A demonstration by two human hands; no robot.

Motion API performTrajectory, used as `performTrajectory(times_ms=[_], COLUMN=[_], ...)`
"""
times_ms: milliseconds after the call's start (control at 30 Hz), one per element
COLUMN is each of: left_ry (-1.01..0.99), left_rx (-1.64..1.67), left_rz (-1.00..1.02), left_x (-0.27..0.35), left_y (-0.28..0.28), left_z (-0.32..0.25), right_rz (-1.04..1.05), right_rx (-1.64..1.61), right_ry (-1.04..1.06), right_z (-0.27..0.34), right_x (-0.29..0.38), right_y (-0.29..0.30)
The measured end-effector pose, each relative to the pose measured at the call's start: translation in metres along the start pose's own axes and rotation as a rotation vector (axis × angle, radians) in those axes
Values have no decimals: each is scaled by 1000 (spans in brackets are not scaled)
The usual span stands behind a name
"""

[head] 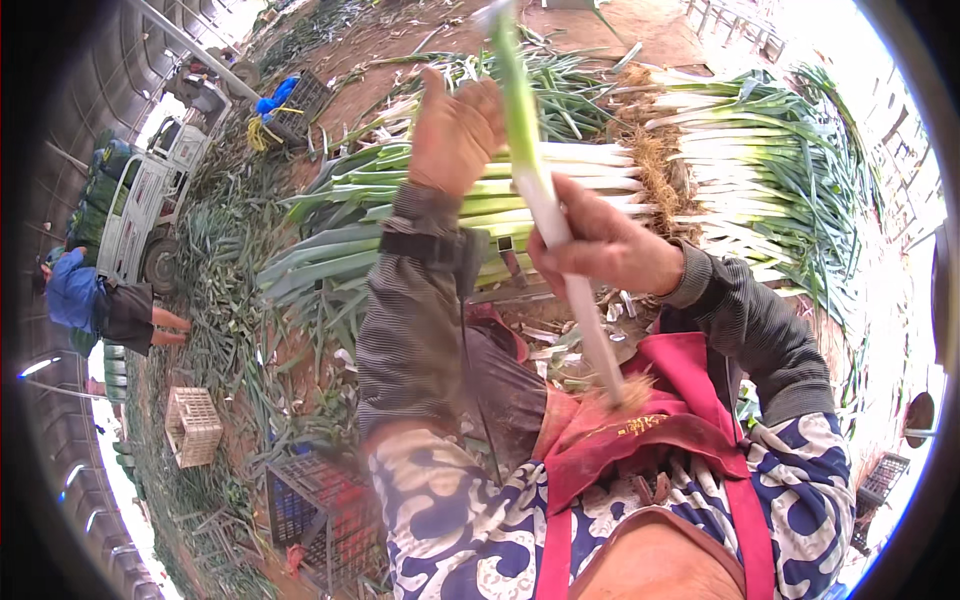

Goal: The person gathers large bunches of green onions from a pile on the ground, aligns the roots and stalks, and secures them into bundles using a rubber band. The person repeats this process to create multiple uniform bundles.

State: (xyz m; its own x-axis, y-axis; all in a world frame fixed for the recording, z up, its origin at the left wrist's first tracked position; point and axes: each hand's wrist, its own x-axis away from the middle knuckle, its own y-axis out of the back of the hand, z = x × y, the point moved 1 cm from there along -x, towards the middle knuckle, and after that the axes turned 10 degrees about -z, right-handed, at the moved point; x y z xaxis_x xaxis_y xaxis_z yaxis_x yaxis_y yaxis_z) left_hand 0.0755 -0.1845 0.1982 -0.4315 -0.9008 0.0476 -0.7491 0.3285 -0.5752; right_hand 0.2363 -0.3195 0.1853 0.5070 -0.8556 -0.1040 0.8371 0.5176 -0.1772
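Observation:
My right hand (615, 244) grips the white shaft of a leek (551, 214). The leek stands aslant, its blurred green end up and its roots near my red apron (637, 442). Just left of its green part is my left hand (459, 131), palm towards me, thumb out and fingers partly bent, holding nothing that I can see. A dark band circles the left wrist, and a small metal piece (511, 259) shows beside it. Behind my hands lie leeks in a row (360, 202), roots to the right. Another row of leeks (750, 165) has its roots facing them.
Black plastic crates stand at lower left (322, 517) and upper left (304, 101). A beige crate (193, 427) sits on the leaf-strewn ground. Farther left, a person in a blue top (75, 292) bends beside a small white truck (142, 202) loaded with green bundles. Leaf scraps lie by my legs.

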Motion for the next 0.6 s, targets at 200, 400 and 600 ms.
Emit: performTrajectory(times_ms=[200,400,600], left_ry=[-505,-463,-216], left_rx=[266,202,92], left_rz=[-408,-879,-1199], left_x=[34,108,142], left_y=[106,201,253], left_z=[-43,-24,6], right_rz=[-48,-158,-346], right_rx=[684,957,1112], right_ry=[-30,82,146], right_z=[-88,-178,-220], right_x=[-22,-34,-56], right_y=[75,123,117])
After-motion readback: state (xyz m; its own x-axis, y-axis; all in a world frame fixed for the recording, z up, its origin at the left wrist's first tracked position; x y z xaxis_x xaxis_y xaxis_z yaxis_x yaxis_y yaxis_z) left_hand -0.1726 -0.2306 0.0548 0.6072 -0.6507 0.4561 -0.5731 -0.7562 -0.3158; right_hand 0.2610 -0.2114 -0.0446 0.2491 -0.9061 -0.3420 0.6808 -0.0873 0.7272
